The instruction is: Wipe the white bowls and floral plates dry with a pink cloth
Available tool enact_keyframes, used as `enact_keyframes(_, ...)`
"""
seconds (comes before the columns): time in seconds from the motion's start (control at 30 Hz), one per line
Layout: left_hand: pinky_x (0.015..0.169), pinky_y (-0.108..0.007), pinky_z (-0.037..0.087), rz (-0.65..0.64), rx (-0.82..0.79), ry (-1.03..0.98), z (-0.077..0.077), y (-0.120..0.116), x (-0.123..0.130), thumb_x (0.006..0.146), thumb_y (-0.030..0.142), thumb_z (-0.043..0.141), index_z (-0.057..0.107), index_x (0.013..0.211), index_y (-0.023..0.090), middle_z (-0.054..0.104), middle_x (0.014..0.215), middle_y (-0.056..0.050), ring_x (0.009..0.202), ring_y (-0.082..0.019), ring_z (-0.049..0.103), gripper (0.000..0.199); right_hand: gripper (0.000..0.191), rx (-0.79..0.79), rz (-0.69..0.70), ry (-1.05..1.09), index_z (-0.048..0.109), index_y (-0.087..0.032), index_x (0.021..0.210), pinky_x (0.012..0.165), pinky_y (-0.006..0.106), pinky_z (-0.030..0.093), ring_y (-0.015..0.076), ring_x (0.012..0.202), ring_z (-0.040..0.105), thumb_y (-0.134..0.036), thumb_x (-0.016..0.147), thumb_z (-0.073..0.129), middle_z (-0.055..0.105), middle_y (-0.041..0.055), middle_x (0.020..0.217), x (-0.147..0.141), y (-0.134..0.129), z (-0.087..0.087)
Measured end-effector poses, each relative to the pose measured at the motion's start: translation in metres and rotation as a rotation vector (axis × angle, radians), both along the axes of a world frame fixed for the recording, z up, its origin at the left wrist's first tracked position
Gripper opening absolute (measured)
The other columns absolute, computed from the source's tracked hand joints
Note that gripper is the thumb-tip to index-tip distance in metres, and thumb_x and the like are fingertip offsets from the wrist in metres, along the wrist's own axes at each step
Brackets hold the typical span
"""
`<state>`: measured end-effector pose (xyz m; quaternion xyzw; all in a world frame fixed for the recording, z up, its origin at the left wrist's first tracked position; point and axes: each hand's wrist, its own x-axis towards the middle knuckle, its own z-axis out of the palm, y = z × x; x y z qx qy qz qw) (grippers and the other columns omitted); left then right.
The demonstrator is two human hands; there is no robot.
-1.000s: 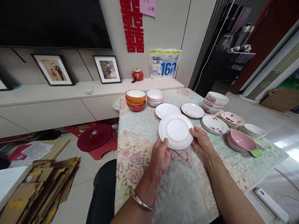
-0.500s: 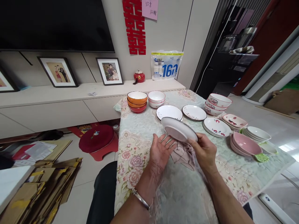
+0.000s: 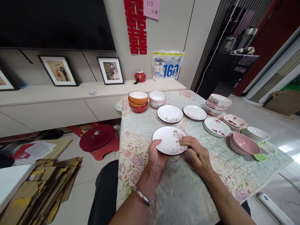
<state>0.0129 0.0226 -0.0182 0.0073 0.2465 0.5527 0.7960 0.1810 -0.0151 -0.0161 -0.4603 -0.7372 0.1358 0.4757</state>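
A white plate with a dark rim and a brown floral pattern is held face up above the table. My left hand grips its left near edge, thumb on top and fingers underneath. Over the plate's right side, my right hand lies with its fingers stretched onto the pattern and its thumb by the near rim. A pinkish cloth shows partly below the plate; the rest is hidden. Just beyond are a stack of similar plates and another plate stack.
Orange and red bowls and white bowls stand at the back left of the floral tablecloth. Rightward are flower plates, patterned bowls, pink bowls and small white dishes. A red stool stands left.
The plate has turned from tilted, underside showing, to face up. My left hand has closed on its edge. My right hand has shifted from gripping the rim to lying over the plate's face.
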Motion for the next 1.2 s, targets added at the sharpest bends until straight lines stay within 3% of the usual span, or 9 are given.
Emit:
enact_keyframes(0.17, 0.093, -0.053, 0.049, -0.105, -0.029, 0.008, 0.002, -0.002, -0.003, 0.07, 0.024, 0.058, 0.062, 0.121, 0.009, 0.075, 0.098, -0.015, 0.104, -0.036, 0.067, 0.053, 0.027, -0.292, -0.281, 0.404, 0.073, -0.025, 0.097, 0.094, 0.039, 0.046, 0.0247, 0.101, 0.062, -0.045, 0.089, 0.057, 0.072, 0.0056, 0.103, 0.018, 0.013, -0.006)
enact_keyframes(0.33, 0.096, -0.052, 0.046, -0.361, 0.012, -0.037, 0.006, -0.006, -0.002, 0.071, 0.029, 0.059, 0.062, 0.118, 0.006, 0.074, 0.104, -0.019, 0.107, -0.038, 0.065, 0.052, 0.038, -0.749, -0.091, 0.684, 0.072, -0.021, 0.099, 0.068, 0.032, 0.052, 0.0216, 0.077, 0.066, -0.051, 0.075, 0.071, 0.074, 0.0039, 0.087, 0.039, 0.03, -0.001)
enact_keyframes(0.47, 0.097, -0.051, 0.045, -0.485, 0.01, -0.024, 0.009, -0.007, 0.0, 0.073, 0.031, 0.058, 0.063, 0.116, 0.005, 0.074, 0.104, -0.019, 0.108, -0.038, 0.064, 0.05, 0.031, -1.037, 0.071, 0.692, 0.067, -0.017, 0.081, 0.051, 0.026, 0.046, 0.0158, 0.056, 0.061, -0.045, 0.071, 0.077, 0.068, 0.0012, 0.066, 0.047, 0.036, 0.006)
enact_keyframes(0.7, 0.101, -0.052, 0.044, -0.33, 0.057, -0.034, 0.009, -0.005, 0.005, 0.081, 0.047, 0.058, 0.064, 0.116, 0.011, 0.071, 0.114, -0.018, 0.116, -0.037, 0.061, 0.051, 0.033, -0.903, -0.067, 0.817, 0.062, -0.017, 0.071, 0.044, 0.023, 0.039, 0.0116, 0.046, 0.053, -0.042, 0.064, 0.082, 0.063, -0.0011, 0.057, 0.034, 0.036, -0.005)
enact_keyframes(0.8, 0.1, -0.054, 0.044, -0.265, 0.048, 0.045, 0.005, -0.007, 0.008, 0.076, 0.023, 0.064, 0.063, 0.118, 0.01, 0.072, 0.11, -0.018, 0.115, -0.036, 0.061, 0.044, 0.033, -0.8, -0.147, 0.85, 0.059, -0.017, 0.067, 0.038, 0.021, 0.03, 0.0078, 0.04, 0.044, -0.041, 0.063, 0.081, 0.056, -0.004, 0.05, 0.028, 0.033, -0.006)
enact_keyframes(0.9, 0.098, -0.057, 0.045, -0.253, 0.085, 0.095, 0.0, -0.009, 0.009, 0.062, -0.001, 0.059, 0.062, 0.12, 0.011, 0.074, 0.105, -0.016, 0.112, -0.036, 0.063, 0.06, 0.032, -0.797, -0.168, 0.828, 0.058, -0.017, 0.067, 0.034, 0.019, 0.024, 0.0059, 0.038, 0.038, -0.04, 0.064, 0.08, 0.051, -0.0056, 0.048, 0.028, 0.032, -0.004)
enact_keyframes(1.03, 0.095, -0.057, 0.048, -0.244, 0.072, 0.12, -0.002, -0.008, 0.009, 0.05, -0.006, 0.051, 0.062, 0.122, 0.012, 0.075, 0.099, -0.014, 0.108, -0.036, 0.065, 0.075, 0.031, -0.874, -0.106, 0.83, 0.059, -0.017, 0.068, 0.033, 0.018, 0.027, 0.0058, 0.039, 0.041, -0.04, 0.065, 0.079, 0.052, -0.0052, 0.051, 0.034, 0.032, -0.004)
enact_keyframes(1.1, 0.094, -0.054, 0.049, -0.266, 0.023, 0.13, 0.0, -0.007, 0.009, 0.052, -0.003, 0.052, 0.062, 0.121, 0.011, 0.075, 0.099, -0.014, 0.107, -0.035, 0.066, 0.07, 0.032, -0.893, -0.086, 0.814, 0.058, -0.016, 0.067, 0.032, 0.017, 0.026, 0.0052, 0.038, 0.04, -0.041, 0.067, 0.079, 0.051, -0.0052, 0.05, 0.036, 0.031, -0.005)
enact_keyframes(1.2, 0.094, -0.05, 0.05, -0.264, -0.039, 0.128, 0.004, -0.005, 0.009, 0.073, 0.015, 0.059, 0.063, 0.119, 0.008, 0.073, 0.106, -0.017, 0.109, -0.034, 0.064, 0.047, 0.033, -0.867, -0.093, 0.805, 0.057, -0.016, 0.064, 0.031, 0.016, 0.026, 0.0045, 0.037, 0.038, -0.041, 0.067, 0.079, 0.05, -0.0052, 0.049, 0.036, 0.029, -0.005)
